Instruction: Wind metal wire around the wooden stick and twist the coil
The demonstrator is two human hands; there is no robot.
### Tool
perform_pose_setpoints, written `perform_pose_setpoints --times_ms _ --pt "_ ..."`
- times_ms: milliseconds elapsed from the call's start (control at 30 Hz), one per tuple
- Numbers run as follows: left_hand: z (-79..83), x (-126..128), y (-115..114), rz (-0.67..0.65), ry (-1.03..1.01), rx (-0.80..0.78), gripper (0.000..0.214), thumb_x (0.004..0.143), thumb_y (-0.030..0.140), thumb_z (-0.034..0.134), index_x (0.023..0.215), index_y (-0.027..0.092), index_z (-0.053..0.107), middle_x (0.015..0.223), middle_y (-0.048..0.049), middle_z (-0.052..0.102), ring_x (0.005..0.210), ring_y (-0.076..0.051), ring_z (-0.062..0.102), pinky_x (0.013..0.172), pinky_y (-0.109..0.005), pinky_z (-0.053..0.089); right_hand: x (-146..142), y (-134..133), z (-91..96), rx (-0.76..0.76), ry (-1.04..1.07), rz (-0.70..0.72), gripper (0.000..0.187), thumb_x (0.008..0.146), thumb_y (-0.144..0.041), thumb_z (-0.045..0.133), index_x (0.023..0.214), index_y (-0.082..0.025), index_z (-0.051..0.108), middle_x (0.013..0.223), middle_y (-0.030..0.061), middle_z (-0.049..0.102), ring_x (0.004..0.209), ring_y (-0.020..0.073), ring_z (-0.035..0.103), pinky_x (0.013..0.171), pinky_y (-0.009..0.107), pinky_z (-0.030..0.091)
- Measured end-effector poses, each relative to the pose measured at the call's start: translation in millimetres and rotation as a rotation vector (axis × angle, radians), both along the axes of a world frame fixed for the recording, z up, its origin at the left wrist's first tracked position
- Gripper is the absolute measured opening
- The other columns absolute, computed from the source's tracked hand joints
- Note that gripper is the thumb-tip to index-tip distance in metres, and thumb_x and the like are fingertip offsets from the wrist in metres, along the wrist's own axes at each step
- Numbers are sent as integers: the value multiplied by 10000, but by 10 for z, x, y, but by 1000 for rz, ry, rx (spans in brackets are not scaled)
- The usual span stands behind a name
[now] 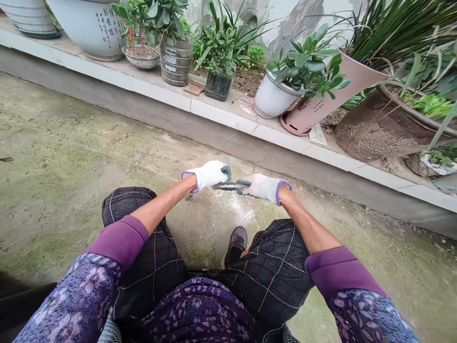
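Both hands wear white work gloves with purple cuffs. My left hand (pixel 209 175) and my right hand (pixel 262 187) are closed around the two ends of a short grey metal tool (pixel 228 186), held level in front of my knees above the concrete ground. The tool's ends are hidden inside the gloves, so I cannot make out what it is. I am seated, with quilted black trousers, purple sleeves, and one dark shoe (pixel 236 242) on the ground below the hands.
A low tiled ledge (pixel 214 116) runs across the back, carrying potted plants: a white pot (pixel 273 97) with a succulent, a tilted pink pot (pixel 321 102), a dark pot (pixel 218 85), a ribbed grey pot (pixel 176 59) and large white planters (pixel 91 26). Mossy concrete ground (pixel 60 157) spreads left.
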State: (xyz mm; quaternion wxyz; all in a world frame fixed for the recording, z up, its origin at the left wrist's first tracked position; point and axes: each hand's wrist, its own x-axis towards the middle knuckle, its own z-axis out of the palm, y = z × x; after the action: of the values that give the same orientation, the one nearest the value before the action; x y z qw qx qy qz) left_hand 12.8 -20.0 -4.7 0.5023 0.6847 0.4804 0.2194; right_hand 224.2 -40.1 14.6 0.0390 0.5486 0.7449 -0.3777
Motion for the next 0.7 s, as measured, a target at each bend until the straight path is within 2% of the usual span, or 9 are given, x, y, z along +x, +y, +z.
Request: perform_pose_setpoints --times_ms 167,267,333,533,633,700 --pt "30 -23 -71 35 -23 -22 82 721 226 613 744 161 657 527 8 560 411 -77 386 407 -228 302 -53 118 35 273 -190 -19 241 836 -329 593 1003 -200 709 754 32 648 633 145 497 586 265 321" --pt "60 -38 -86 38 -101 -67 115 749 265 624 792 162 650 559 10 560 402 -67 378 381 -216 289 -34 138 64 390 -198 -38 339 857 -388 564 1127 -233 697 833 30 686 685 159 542 614 255 346" --pt "80 -37 -89 29 -189 -120 137 760 277 625 833 163 651 565 25 539 399 -60 371 361 -202 278 -16 151 77 432 -133 -65 368 859 -393 559 1166 -236 688 853 27 695 692 156 554 621 247 364" --pt "126 -59 -101 9 -372 -178 184 767 197 569 918 145 661 567 46 499 400 -56 374 349 -186 291 -54 127 239 403 106 -261 350 829 -381 583 1105 -192 685 684 -16 594 546 108 468 500 218 369" --pt "114 -78 -110 2 -405 -194 222 754 180 558 949 143 658 565 51 496 410 -62 390 364 -184 325 -129 40 350 294 265 -393 327 815 -375 595 1071 -183 665 625 -32 517 462 87 411 390 200 342" --pt "100 -89 -113 2 -374 -178 215 762 196 563 946 140 659 572 48 508 407 -63 396 365 -187 336 -167 -30 397 189 385 -426 322 805 -397 614 1041 -181 649 596 -45 473 423 78 375 335 196 323"
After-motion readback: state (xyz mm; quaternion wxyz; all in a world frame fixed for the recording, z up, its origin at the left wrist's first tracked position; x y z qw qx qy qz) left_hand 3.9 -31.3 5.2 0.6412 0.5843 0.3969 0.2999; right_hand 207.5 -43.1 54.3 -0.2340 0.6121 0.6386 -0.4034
